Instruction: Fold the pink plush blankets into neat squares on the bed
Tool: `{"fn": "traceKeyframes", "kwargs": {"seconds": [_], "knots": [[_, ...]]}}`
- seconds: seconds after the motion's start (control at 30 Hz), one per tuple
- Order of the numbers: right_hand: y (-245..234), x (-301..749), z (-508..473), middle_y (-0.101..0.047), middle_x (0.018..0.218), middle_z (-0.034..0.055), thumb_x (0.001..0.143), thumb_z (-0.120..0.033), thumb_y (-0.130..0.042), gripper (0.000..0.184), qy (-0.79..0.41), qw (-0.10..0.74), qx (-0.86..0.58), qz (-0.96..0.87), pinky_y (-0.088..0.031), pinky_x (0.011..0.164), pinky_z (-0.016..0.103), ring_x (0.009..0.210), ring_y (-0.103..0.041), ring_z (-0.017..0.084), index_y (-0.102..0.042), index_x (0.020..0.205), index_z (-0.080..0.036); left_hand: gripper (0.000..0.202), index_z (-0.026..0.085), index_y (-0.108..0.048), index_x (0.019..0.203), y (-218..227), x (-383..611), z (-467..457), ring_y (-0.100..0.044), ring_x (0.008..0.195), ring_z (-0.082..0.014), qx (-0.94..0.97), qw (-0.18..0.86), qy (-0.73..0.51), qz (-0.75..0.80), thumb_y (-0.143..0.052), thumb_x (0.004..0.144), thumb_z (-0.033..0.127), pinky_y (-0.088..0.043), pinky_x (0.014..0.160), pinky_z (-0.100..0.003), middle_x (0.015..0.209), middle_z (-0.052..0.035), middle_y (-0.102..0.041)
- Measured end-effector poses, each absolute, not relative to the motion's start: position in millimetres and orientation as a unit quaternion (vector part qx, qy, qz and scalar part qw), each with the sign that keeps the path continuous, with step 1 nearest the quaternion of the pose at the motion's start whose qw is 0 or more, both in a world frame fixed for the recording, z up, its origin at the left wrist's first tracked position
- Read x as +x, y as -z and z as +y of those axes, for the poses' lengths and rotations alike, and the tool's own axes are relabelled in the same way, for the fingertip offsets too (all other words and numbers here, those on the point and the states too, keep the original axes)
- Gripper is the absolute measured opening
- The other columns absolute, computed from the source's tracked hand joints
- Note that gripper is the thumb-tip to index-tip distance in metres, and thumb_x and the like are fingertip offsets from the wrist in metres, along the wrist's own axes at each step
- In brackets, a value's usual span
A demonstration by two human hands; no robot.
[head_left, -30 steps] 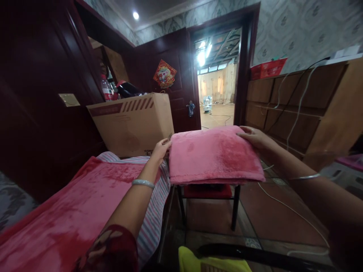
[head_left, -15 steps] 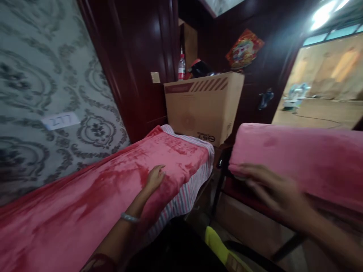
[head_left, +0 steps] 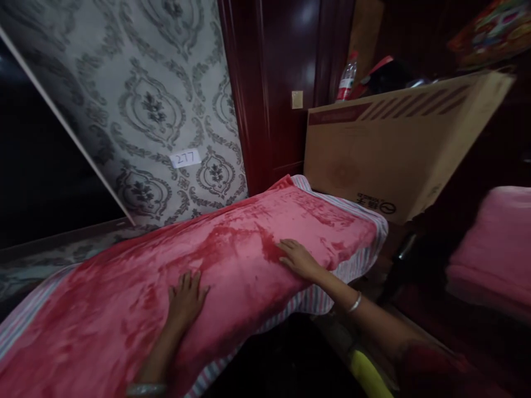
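Head view: I judged the blanket (head_left: pixel 244 249) soft, its near edge (head_left: pixel 244 325) grippable; left hand (head_left: pixel 185 303) and right hand (head_left: pixel 299 260) had fingers apart.

Dark-red sleeve (head_left: pixel 433 367) — pale wrist bangles (head_left: pixel 355 302)

open room above spread pink blanket (head_left: pixel 240 260), patterned wall (head_left: pixel 186 105) behind it, cardboard box (head_left: pixel 373 149) blocking past its right end

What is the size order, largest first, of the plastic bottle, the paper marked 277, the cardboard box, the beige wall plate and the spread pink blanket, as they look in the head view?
Spread pink blanket
Cardboard box
Plastic bottle and paper marked 277: too alike to rank
Beige wall plate
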State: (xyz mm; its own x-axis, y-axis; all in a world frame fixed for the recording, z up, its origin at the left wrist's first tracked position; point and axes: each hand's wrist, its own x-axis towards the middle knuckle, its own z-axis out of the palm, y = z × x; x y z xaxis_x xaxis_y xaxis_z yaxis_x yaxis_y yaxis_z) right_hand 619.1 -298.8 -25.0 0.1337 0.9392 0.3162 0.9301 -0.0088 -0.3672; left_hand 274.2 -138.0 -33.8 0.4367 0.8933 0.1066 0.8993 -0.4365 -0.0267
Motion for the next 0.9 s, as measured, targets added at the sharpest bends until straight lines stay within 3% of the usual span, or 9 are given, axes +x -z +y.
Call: {"fn": "traceKeyframes", "kwargs": {"seconds": [0.13, 0.33, 0.57, 0.73, 0.9], "knots": [[52.2, 615.4, -273.9, -0.036, 0.160, 0.0155, 0.100, -0.039, -0.047, 0.055, -0.001, 0.174, -0.773, -0.610, -0.026, 0.117, 0.061, 0.149, -0.031, 0.035, -0.046, 0.152, -0.020, 0.060, 0.016, -0.040, 0.154, 42.5, 266.1, -146.4, -0.024, 0.153, -0.0334, -0.848, 0.056, 0.047, -0.524, -0.033, 0.099, 0.039, -0.023, 0.119, -0.061, 0.164, -0.0179, -0.031], [77.6, 617.9, -278.9, -0.038, 0.160, 0.0127, 0.102, -0.042, -0.042, 0.052, 0.024, 0.156, -0.784, -0.600, -0.025, 0.118, 0.057, 0.148, -0.033, 0.032, -0.050, 0.149, -0.023, 0.057, 0.015, -0.045, 0.152, 44.2, 266.4, -149.1, -0.027, 0.152, -0.0349, -0.849, 0.040, 0.079, -0.521, -0.037, 0.099, 0.037, -0.023, 0.119, -0.062, 0.161, -0.0204, -0.035], [92.2, 624.1, -286.4, -0.051, 0.152, 0.0111, 0.098, -0.036, -0.042, 0.049, 0.052, 0.210, -0.771, -0.599, -0.033, 0.115, 0.055, 0.144, -0.041, 0.031, -0.058, 0.143, -0.022, 0.050, 0.021, -0.057, 0.143, 44.8, 246.3, -160.1, -0.031, 0.151, -0.0311, -0.865, -0.015, 0.115, -0.488, -0.039, 0.098, 0.036, -0.028, 0.120, -0.055, 0.160, -0.0140, -0.040], [105.7, 640.6, -320.5, -0.055, 0.148, 0.0110, 0.097, -0.039, -0.039, 0.050, 0.055, 0.265, -0.752, -0.602, -0.033, 0.114, 0.058, 0.141, -0.045, 0.033, -0.063, 0.137, -0.022, 0.054, 0.024, -0.055, 0.145, 53.4, 187.8, -184.1, -0.036, 0.148, -0.0247, -0.867, -0.045, 0.125, -0.480, -0.035, 0.098, 0.042, -0.025, 0.124, -0.046, 0.157, -0.0086, -0.045], [124.2, 684.6, -378.2, -0.061, 0.139, 0.0138, 0.087, -0.053, -0.044, 0.053, 0.047, 0.393, -0.750, -0.529, -0.036, 0.114, 0.060, 0.135, -0.051, 0.035, -0.066, 0.125, -0.024, 0.057, 0.016, -0.064, 0.133, 57.9, 112.3, -206.4, -0.047, 0.140, -0.0312, -0.795, 0.003, 0.163, -0.585, -0.036, 0.093, 0.046, -0.033, 0.120, -0.048, 0.145, -0.0158, -0.057]]}}
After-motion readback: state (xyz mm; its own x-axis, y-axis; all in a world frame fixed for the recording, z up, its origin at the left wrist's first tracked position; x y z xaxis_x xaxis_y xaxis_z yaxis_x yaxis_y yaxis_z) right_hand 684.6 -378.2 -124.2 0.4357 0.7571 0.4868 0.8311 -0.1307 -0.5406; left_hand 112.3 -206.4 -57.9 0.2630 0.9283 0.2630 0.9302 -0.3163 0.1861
